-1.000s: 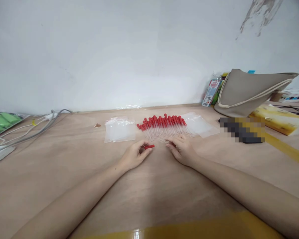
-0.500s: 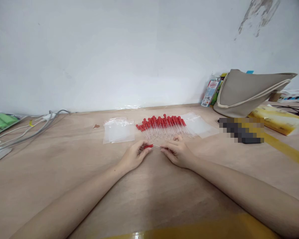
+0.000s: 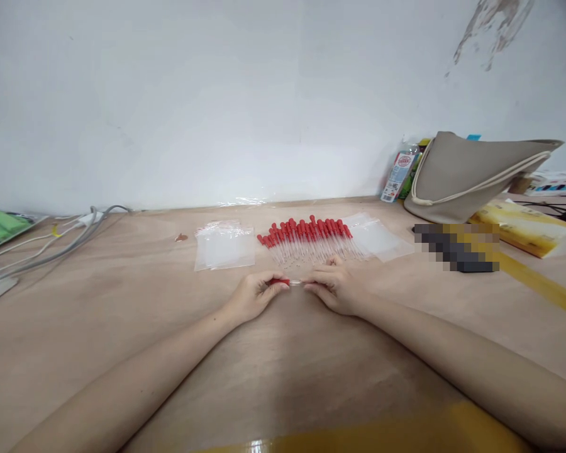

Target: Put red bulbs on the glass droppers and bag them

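Note:
Between my two hands is a dropper with a red rubber bulb and a thin clear tube, lying level just above or on the table. My left hand pinches the red bulb between thumb and fingers. The clear tube is gripped by my right hand, whose fingers hide its far end. Just beyond my hands, a row of several similar droppers lies with red bulbs pointing to the wall. Clear zip bags are stacked at the left of the row, and more clear bags lie at its right.
A grey drawstring bag leans by the wall, beside a bottle. Nearer are a blurred dark object and a yellow tissue pack. Cables and a green item lie at the left. Brown tape crosses the front.
Both hands stay in nearly the same place. The dropper has lowered slightly and straightened, and my left fingers have closed further over its red bulb.

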### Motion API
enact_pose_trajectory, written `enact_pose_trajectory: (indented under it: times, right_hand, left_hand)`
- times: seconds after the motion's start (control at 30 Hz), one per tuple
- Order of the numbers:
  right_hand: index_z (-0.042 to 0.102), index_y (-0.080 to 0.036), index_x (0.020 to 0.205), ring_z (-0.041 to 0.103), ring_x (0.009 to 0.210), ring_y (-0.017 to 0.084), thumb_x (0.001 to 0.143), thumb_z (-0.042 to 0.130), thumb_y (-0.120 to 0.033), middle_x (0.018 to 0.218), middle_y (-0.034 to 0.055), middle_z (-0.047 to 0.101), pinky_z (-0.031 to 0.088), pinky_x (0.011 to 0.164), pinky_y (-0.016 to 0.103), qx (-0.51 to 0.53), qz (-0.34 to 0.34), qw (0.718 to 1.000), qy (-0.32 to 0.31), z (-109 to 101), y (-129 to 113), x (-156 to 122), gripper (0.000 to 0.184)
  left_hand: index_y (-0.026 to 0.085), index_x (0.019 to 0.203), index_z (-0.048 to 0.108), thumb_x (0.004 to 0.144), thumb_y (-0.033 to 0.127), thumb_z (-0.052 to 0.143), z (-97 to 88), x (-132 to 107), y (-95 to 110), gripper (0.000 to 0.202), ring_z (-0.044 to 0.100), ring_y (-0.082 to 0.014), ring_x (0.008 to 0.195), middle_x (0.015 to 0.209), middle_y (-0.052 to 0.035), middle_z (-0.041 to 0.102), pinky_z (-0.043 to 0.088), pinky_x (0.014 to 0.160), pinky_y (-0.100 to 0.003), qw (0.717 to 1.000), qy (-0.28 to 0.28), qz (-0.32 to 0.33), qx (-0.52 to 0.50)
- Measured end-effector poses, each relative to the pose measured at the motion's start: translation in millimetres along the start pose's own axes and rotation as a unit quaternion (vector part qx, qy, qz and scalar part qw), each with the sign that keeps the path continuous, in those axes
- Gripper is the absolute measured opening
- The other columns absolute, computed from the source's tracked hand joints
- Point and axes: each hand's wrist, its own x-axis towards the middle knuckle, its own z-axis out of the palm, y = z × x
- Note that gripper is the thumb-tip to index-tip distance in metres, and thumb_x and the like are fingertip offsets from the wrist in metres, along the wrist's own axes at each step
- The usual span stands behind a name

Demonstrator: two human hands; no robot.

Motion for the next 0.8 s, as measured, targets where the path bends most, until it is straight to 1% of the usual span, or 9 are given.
enact_pose_trajectory:
  times: [0.1, 0.2, 0.3, 0.4, 0.53, 0.6, 0.63, 0.7, 0.8]
  right_hand:
    - [0.065, -0.021, 0.085, 0.052, 0.061, 0.01, 0.087, 0.046, -0.026, 0.07, -0.0001, 0.063, 0.026, 0.07, 0.031, -0.039, -0.016, 0.999, 0.0, -2.5, 2.6, -0.4, 0.019]
    - [0.066, -0.022, 0.084, 0.052, 0.061, 0.011, 0.087, 0.045, -0.025, 0.07, 0.0008, 0.063, 0.024, 0.068, 0.032, -0.092, -0.024, 0.995, 0.015, -2.6, 1.4, 0.3, 0.021]
    - [0.066, -0.022, 0.081, 0.05, 0.061, 0.011, 0.086, 0.044, -0.022, 0.068, 0.0009, 0.062, 0.022, 0.067, 0.032, -0.123, -0.019, 0.992, 0.025, -0.4, -4.8, 4.2, 0.023]
    - [0.064, -0.02, 0.077, 0.049, 0.061, 0.012, 0.086, 0.042, -0.023, 0.065, 0.0015, 0.06, 0.022, 0.066, 0.032, -0.133, -0.015, 0.991, 0.024, 2.7, -12.6, 9.9, 0.025]
    - [0.063, -0.019, 0.077, 0.048, 0.061, 0.013, 0.087, 0.039, -0.024, 0.067, 0.0021, 0.061, 0.023, 0.066, 0.031, -0.129, -0.012, 0.991, 0.008, 4.6, -18.6, 13.8, 0.026]
    - [0.062, -0.019, 0.077, 0.048, 0.06, 0.013, 0.088, 0.038, -0.024, 0.067, 0.0021, 0.062, 0.024, 0.066, 0.031, -0.127, -0.002, 0.992, -0.012, 3.9, -19.5, 14.3, 0.027]
    - [0.062, -0.019, 0.077, 0.048, 0.06, 0.013, 0.088, 0.037, -0.024, 0.068, 0.0021, 0.063, 0.024, 0.067, 0.031, -0.127, 0.004, 0.992, -0.023, 3.4, -19.6, 14.6, 0.027]
    - [0.062, -0.019, 0.079, 0.049, 0.061, 0.013, 0.089, 0.036, -0.025, 0.07, 0.0023, 0.065, 0.025, 0.067, 0.031, -0.124, 0.018, 0.991, -0.039, 2.7, -19.7, 15.5, 0.028]
    - [0.062, -0.019, 0.081, 0.053, 0.067, 0.014, 0.09, 0.037, -0.027, 0.076, 0.0027, 0.067, 0.025, 0.068, 0.031, -0.109, 0.039, 0.992, -0.04, 3.3, -18.6, 16.5, 0.028]
  left_hand:
    - [0.02, 0.089, 0.064, 0.083, 0.031, 0.051, -0.1, -1.9, 2.3, 0.018, 0.062, -0.0153, 0.079, 0.086, -0.002, 0.068, 0.049, 0.074, -0.027, 0.999, -0.025, 0.01, 0.028]
    - [0.021, 0.089, 0.064, 0.083, 0.032, 0.05, 1.6, -1.9, 1.4, 0.019, 0.062, -0.0149, 0.076, 0.084, -0.0017, 0.068, 0.048, 0.071, -0.026, 0.997, -0.026, 0.016, 0.068]
    - [0.02, 0.09, 0.063, 0.083, 0.034, 0.051, 3.5, -1.6, -1.3, 0.02, 0.061, -0.0148, 0.073, 0.081, -0.0025, 0.067, 0.048, 0.069, -0.026, 0.995, -0.013, 0.022, 0.095]
    - [0.019, 0.092, 0.062, 0.083, 0.033, 0.05, 3.6, -2.2, -2.5, 0.02, 0.06, -0.0146, 0.071, 0.08, -0.0032, 0.066, 0.048, 0.067, -0.026, 0.992, 0.008, 0.034, 0.122]
    - [0.018, 0.093, 0.061, 0.085, 0.03, 0.049, 2.6, -3.1, -1.2, 0.019, 0.06, -0.014, 0.071, 0.08, -0.004, 0.066, 0.047, 0.067, -0.025, 0.982, 0.01, 0.093, 0.166]
    - [0.018, 0.093, 0.061, 0.084, 0.029, 0.049, 3.1, -2.6, -0.6, 0.018, 0.06, -0.0137, 0.071, 0.08, -0.0038, 0.066, 0.046, 0.067, -0.024, 0.978, 0.015, 0.116, 0.173]
    - [0.018, 0.093, 0.061, 0.084, 0.029, 0.05, 3.5, -1.9, -0.2, 0.018, 0.06, -0.0136, 0.071, 0.08, -0.0035, 0.066, 0.046, 0.066, -0.024, 0.978, 0.017, 0.116, 0.17]
    - [0.019, 0.093, 0.061, 0.084, 0.03, 0.05, 3.7, -0.1, 0.6, 0.018, 0.06, -0.0133, 0.071, 0.081, -0.0028, 0.067, 0.047, 0.066, -0.024, 0.983, 0.017, 0.097, 0.156]
    - [0.02, 0.093, 0.062, 0.082, 0.032, 0.053, 0.4, 2.6, 1.3, 0.019, 0.061, -0.0137, 0.073, 0.083, -0.0025, 0.067, 0.047, 0.067, -0.024, 0.989, 0.018, 0.063, 0.131]
